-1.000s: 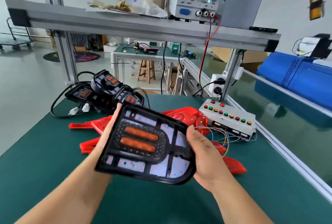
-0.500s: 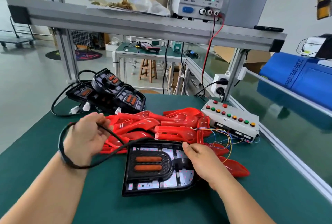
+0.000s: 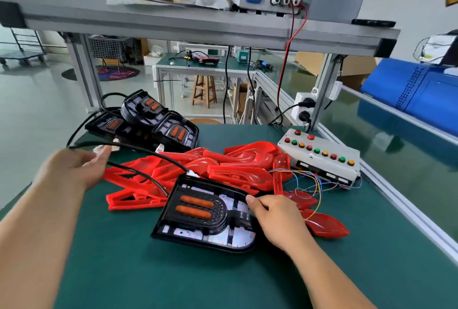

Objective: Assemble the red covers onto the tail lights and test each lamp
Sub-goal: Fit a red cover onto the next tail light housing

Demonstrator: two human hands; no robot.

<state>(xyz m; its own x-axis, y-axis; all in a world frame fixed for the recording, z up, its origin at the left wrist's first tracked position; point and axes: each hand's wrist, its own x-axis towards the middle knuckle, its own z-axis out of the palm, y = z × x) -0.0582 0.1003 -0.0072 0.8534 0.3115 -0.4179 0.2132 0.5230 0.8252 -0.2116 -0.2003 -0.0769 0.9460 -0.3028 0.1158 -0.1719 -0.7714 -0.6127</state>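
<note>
- Tail light (image 3: pixel 205 214): lies face up on green mat (image 3: pixel 124 271), near bench centre, no cover fitted.
- Red covers (image 3: pixel 223 167): heaped just behind tail light, within short reach for next fit.
- Right hand (image 3: pixel 275 219): grips right edge of tail light, thumb on upper rim. Judged purpose: steady it on mat.
- Left hand (image 3: pixel 74 167): fingers nearly straight, black cable (image 3: pixel 151 155) running along their upper side, no closed grip visible. Judged purpose: sweep black cable clear.
- Button box (image 3: pixel 322 157): at right, ready for lamp test.
</note>
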